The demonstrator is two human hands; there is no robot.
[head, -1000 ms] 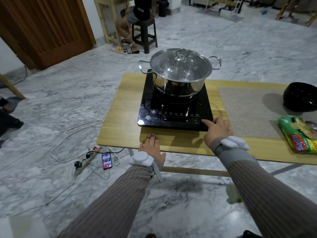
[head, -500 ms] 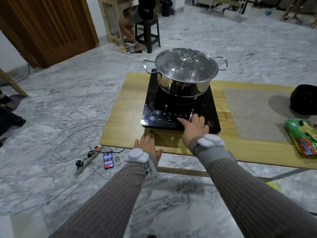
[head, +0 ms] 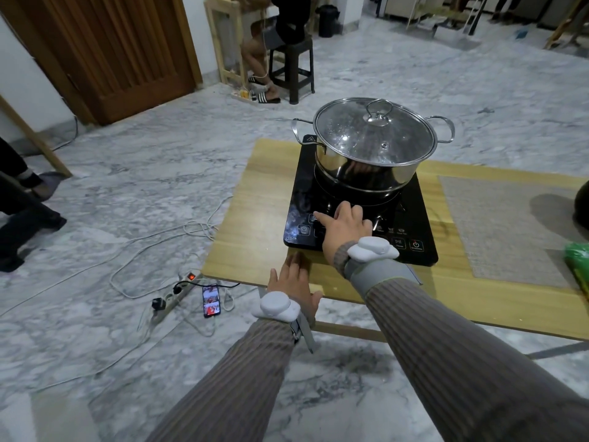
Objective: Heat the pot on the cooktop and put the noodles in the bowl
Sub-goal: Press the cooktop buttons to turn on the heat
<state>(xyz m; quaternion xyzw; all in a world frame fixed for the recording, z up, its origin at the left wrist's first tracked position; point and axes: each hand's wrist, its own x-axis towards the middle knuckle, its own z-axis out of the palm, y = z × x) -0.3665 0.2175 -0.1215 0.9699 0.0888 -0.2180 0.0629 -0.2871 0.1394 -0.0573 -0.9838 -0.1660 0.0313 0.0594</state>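
**Right hand crosses the control strip to the left-side keys**

The lidded stainless-steel pot (head: 371, 148) sits on the black glass induction cooktop (head: 417, 202), which lies toward the table's far-left corner; its glass lid (head: 373, 132) is on and beaded with droplets. The pot is round, so its only long axis is the line through its two loop handles, running roughly along the table's length, left to right.

What has changed: a second ago the right hand (head: 345, 224) had its forefinger at the right end of the control strip near the power key; half a second ago it was mid-strip; now it is over the left-side keys, forefinger stretched out and touching the panel, the other fingers loosely spread — holding nothing. I judge this to be power first, then a mode or heat setting, so heating is being set up rather than finished. Which key is under the fingertip cannot be read.

The left hand (head: 294, 282) lies flat and spread on the table's near-left edge, empty, bracing — as before.

Outward: a woven grey placemat (head: 497, 224) covers the table's right half. At the right edge only a sliver of the black bowl (head: 583, 202) shows, and nearer, a green noodle packet (head: 578, 266), seemingly unopened. The noodle step is not yet begun.
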